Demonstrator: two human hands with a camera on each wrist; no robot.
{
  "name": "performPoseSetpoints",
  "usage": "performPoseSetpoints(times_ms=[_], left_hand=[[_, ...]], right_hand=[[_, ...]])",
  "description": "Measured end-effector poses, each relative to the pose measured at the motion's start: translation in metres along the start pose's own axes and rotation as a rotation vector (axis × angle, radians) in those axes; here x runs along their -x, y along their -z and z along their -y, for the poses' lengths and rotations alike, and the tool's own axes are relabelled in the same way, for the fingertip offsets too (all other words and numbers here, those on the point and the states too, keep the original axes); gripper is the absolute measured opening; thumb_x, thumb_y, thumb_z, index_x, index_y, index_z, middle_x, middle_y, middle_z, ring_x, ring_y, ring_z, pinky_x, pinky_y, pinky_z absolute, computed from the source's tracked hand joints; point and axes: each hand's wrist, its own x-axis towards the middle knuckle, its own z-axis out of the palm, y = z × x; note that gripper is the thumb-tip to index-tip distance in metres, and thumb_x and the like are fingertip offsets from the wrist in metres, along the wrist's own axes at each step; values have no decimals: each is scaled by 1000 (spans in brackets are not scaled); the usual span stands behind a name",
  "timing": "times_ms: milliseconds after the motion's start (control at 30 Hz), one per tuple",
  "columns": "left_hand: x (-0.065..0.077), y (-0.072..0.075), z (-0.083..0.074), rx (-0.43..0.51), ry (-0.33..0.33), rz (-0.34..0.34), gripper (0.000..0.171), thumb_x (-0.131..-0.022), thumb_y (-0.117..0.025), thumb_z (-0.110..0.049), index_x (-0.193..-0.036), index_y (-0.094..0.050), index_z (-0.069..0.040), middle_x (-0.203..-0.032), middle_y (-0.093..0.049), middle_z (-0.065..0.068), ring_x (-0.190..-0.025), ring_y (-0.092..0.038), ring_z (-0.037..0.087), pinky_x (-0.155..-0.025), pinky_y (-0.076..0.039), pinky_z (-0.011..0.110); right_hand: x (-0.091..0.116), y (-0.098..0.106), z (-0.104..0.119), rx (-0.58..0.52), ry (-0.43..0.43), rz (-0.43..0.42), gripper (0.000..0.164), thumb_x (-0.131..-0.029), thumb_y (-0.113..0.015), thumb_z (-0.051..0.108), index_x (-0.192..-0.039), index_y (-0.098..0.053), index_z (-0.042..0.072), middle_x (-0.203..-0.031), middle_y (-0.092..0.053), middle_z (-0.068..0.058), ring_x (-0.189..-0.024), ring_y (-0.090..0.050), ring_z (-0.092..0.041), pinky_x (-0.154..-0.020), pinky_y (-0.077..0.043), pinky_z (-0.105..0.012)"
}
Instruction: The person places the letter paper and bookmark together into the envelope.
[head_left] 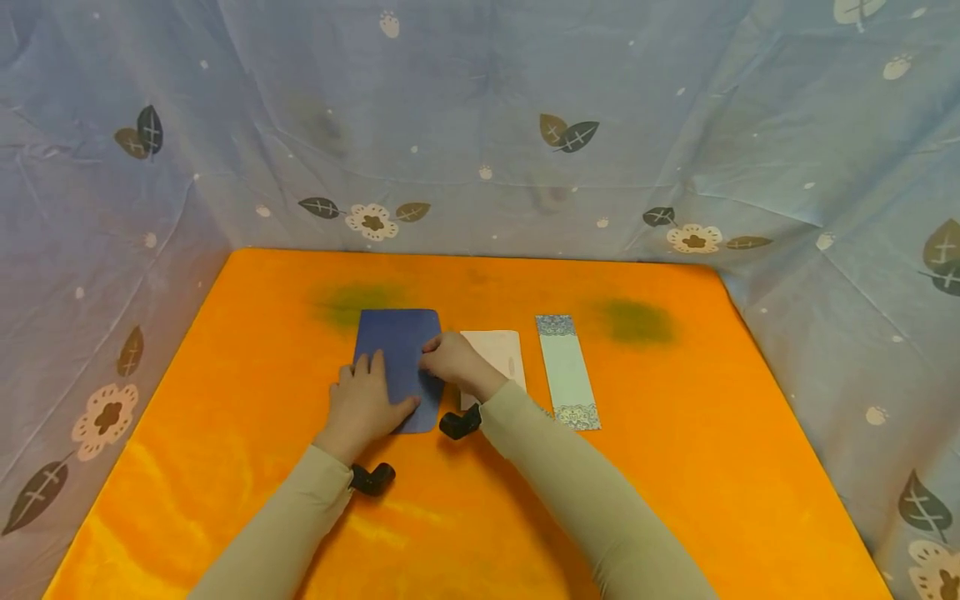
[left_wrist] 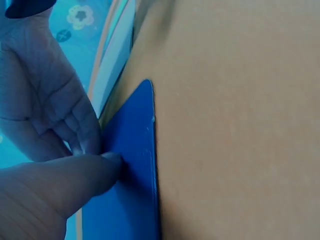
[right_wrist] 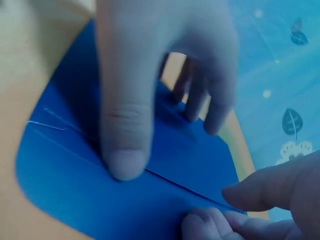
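A thin blue notebook (head_left: 405, 342) with rounded corners lies on the orange cloth. My left hand (head_left: 363, 408) rests on its left and lower part, fingers spread and thumb laid across the cover. At the right edge, my right hand (head_left: 459, 362) pinches the blue cover between thumb and fingertips. Seen from the right wrist, the right thumb (right_wrist: 265, 187) lies by a dark line between two blue layers, and a loose thread (right_wrist: 47, 125) sticks out at one end. The left thumb (right_wrist: 125, 145) presses close to that line.
Beside the notebook lies a white booklet (head_left: 502, 346), partly hidden under my right hand and wrist. Farther right is a pale green strip (head_left: 566, 371) with patterned ends. Blue-grey flowered fabric (head_left: 480, 125) hangs around the back and sides of the orange table (head_left: 675, 400).
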Motion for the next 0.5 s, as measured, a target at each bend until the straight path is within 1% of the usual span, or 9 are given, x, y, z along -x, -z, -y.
performPoseSetpoints(times_ms=[67, 167, 400, 500], left_hand=[[0, 0, 1, 2, -5, -4, 104, -79, -68, -60, -147, -30, 9, -141, -38, 34, -119, -38, 55, -88, -38, 69], [0, -1, 2, 4, -7, -5, 105, -78, -69, -61, -147, -30, 8, -142, -37, 33, -120, -38, 55, -88, -38, 69], [0, -2, 3, -3, -15, -19, 105, -78, -69, -62, -146, -31, 9, -142, -38, 33, -120, -39, 54, -89, -38, 69], [1, -2, 2, -6, -12, -21, 105, -78, -68, -62, -146, -31, 8, -142, -38, 33, -119, -40, 54, -89, -38, 68]], right_hand=[[-2, 1, 0, -82, -32, 11, 30, -90, -64, 5, -119, -64, -4, -115, -63, -13, -92, -66, -22, -79, -56, -32], [-3, 3, 2, -149, -70, 31, 28, -92, -63, 4, -118, -63, -5, -113, -63, -12, -91, -66, -21, -80, -56, -31], [-5, 2, 5, -171, -106, 31, 24, -92, -64, 6, -114, -64, -3, -100, -65, -8, -89, -65, -21, -78, -56, -29], [-5, 1, 5, -170, -113, 32, 23, -92, -64, 7, -113, -65, -1, -99, -65, -7, -88, -64, -21, -78, -55, -29]])
